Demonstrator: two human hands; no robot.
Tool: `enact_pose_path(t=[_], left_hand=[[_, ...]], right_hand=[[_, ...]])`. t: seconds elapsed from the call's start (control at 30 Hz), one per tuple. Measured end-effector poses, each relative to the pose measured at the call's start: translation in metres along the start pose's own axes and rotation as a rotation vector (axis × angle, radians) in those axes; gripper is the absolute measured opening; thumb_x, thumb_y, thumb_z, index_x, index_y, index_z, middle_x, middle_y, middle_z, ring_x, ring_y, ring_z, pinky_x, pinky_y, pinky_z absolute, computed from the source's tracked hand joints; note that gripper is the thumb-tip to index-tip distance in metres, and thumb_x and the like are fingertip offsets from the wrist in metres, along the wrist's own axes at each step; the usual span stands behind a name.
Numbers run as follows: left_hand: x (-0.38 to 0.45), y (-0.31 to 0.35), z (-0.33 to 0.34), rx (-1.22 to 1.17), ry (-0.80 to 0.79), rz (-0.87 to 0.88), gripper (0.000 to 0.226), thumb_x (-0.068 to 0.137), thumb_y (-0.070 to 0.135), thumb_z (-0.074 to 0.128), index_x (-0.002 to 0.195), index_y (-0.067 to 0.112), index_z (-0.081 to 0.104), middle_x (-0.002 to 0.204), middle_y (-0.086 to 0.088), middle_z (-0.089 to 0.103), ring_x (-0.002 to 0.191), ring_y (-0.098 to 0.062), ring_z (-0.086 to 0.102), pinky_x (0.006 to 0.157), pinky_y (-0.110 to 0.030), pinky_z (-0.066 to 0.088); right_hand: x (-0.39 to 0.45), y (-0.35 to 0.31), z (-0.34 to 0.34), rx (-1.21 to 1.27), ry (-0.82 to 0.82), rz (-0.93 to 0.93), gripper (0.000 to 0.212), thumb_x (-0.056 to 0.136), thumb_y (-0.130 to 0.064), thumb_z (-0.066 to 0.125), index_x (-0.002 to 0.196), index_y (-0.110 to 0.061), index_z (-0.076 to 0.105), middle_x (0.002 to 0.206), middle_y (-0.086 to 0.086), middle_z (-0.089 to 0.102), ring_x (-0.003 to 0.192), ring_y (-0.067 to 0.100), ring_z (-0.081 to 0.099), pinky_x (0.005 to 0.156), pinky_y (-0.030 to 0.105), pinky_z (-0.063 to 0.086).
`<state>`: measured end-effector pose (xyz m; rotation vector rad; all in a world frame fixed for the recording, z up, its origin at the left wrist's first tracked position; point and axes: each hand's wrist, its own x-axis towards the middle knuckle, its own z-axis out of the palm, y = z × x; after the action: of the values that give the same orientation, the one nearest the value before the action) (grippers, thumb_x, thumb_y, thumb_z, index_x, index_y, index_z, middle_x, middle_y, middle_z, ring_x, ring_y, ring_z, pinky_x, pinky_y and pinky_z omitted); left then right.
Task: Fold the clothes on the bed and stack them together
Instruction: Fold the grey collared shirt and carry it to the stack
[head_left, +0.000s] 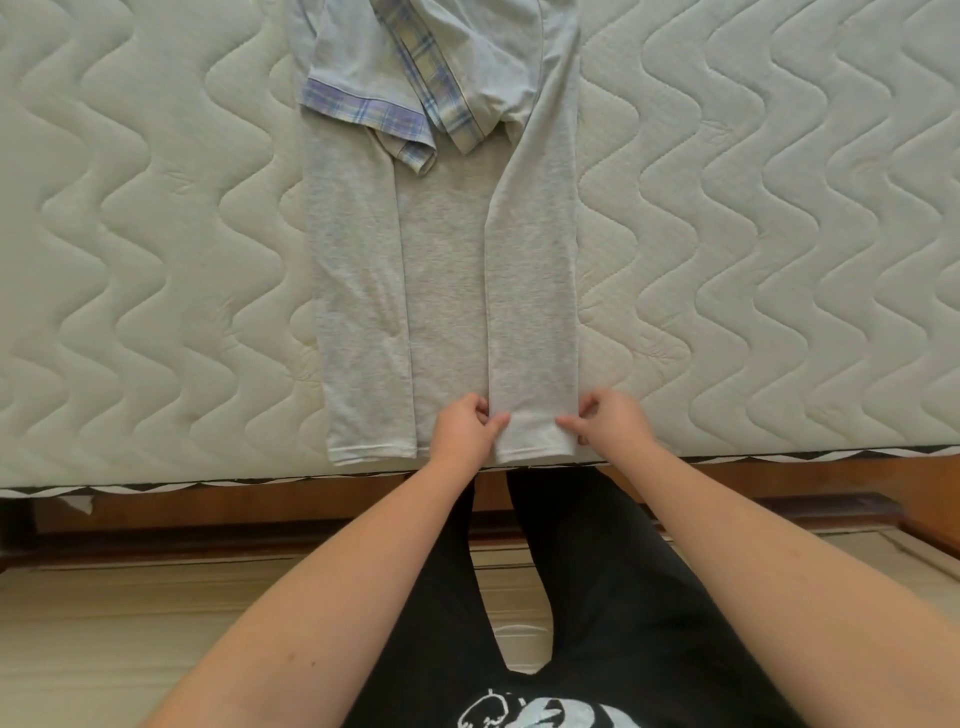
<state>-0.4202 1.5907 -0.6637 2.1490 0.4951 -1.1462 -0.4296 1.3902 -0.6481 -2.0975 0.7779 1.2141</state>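
Note:
A light grey shirt (441, 270) with plaid blue-and-yellow sleeve cuffs (363, 111) lies lengthwise on the quilted cream mattress (156, 249). Both of its long sides are folded inward, leaving a narrow strip in the middle. Its hem lies at the near edge of the bed. My left hand (465, 428) pinches the inner edge of the right folded panel near the hem. My right hand (605, 421) pinches the outer edge of the same panel. The shirt's collar end runs out of view at the top.
The mattress edge (779, 457) with its zigzag trim runs across the view, with a wooden bed frame (260, 519) below it. My black-clad legs (571, 597) stand against the frame on a pale floor. Bare mattress stretches to both sides of the shirt.

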Motion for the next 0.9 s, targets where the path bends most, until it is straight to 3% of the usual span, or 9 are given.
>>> enact_pose_path(t=[0.23, 0.37, 0.47, 0.57, 0.67, 0.77, 0.9], left_hand=[[-0.002, 0.001, -0.007, 0.241, -0.011, 0.026, 0.029, 0.085, 0.035, 0.073, 0.078, 0.023, 0.048, 0.077, 0.004, 0.057, 0.077, -0.019, 0.059, 0.067, -0.033, 0.046], [0.012, 0.022, -0.026, 0.094, 0.113, 0.155, 0.022, 0.093, 0.04, 0.062, 0.097, 0.019, 0.056, 0.08, 0.009, 0.055, 0.077, -0.012, 0.055, 0.066, -0.026, 0.039], [0.038, 0.056, -0.052, -0.025, 0.214, 0.255, 0.028, 0.097, 0.031, 0.058, 0.119, 0.013, 0.059, 0.097, 0.003, 0.06, 0.083, -0.011, 0.054, 0.075, -0.024, 0.04], [0.071, 0.1, -0.082, -0.125, 0.269, 0.294, 0.035, 0.098, 0.027, 0.057, 0.127, 0.008, 0.057, 0.107, -0.004, 0.062, 0.092, -0.015, 0.058, 0.084, -0.026, 0.044], [0.101, 0.141, -0.106, -0.238, 0.225, 0.256, 0.042, 0.099, 0.03, 0.056, 0.133, 0.006, 0.053, 0.118, -0.004, 0.063, 0.102, -0.014, 0.058, 0.092, -0.026, 0.044], [0.126, 0.18, -0.12, -0.359, 0.13, 0.153, 0.047, 0.099, 0.035, 0.055, 0.134, 0.004, 0.053, 0.127, -0.01, 0.062, 0.115, -0.023, 0.06, 0.1, -0.035, 0.048], [0.144, 0.214, -0.131, -0.499, -0.092, -0.053, 0.049, 0.094, 0.048, 0.06, 0.109, 0.001, 0.064, 0.107, -0.014, 0.07, 0.091, -0.028, 0.069, 0.079, -0.039, 0.059]], right_hand=[[-0.002, -0.002, -0.002, -0.116, 0.015, -0.011, 0.024, 0.084, -0.037, 0.074, 0.095, -0.025, 0.056, 0.093, -0.002, 0.063, 0.085, 0.016, 0.061, 0.078, 0.037, 0.054], [0.009, -0.022, -0.019, 0.065, 0.198, -0.101, 0.027, 0.09, -0.043, 0.065, 0.104, -0.022, 0.057, 0.087, -0.011, 0.059, 0.076, 0.006, 0.054, 0.06, 0.024, 0.039], [0.024, -0.047, -0.036, 0.211, 0.264, -0.186, 0.039, 0.091, -0.034, 0.066, 0.123, -0.016, 0.055, 0.098, -0.006, 0.061, 0.091, 0.014, 0.06, 0.078, 0.03, 0.048], [0.042, -0.076, -0.057, 0.292, 0.295, -0.212, 0.052, 0.09, -0.029, 0.068, 0.135, -0.011, 0.048, 0.109, -0.001, 0.06, 0.102, 0.019, 0.061, 0.094, 0.034, 0.047], [0.062, -0.102, -0.075, 0.334, 0.305, -0.231, 0.055, 0.091, -0.029, 0.067, 0.138, -0.011, 0.045, 0.105, -0.004, 0.059, 0.104, 0.018, 0.06, 0.094, 0.032, 0.045], [0.081, -0.125, -0.088, 0.406, 0.307, -0.237, 0.053, 0.092, -0.028, 0.066, 0.138, -0.013, 0.045, 0.11, -0.003, 0.063, 0.1, 0.014, 0.06, 0.087, 0.027, 0.042], [0.101, -0.15, -0.102, 0.524, 0.34, -0.24, 0.045, 0.091, -0.027, 0.066, 0.131, -0.014, 0.05, 0.113, -0.002, 0.065, 0.097, 0.013, 0.061, 0.086, 0.029, 0.047]])
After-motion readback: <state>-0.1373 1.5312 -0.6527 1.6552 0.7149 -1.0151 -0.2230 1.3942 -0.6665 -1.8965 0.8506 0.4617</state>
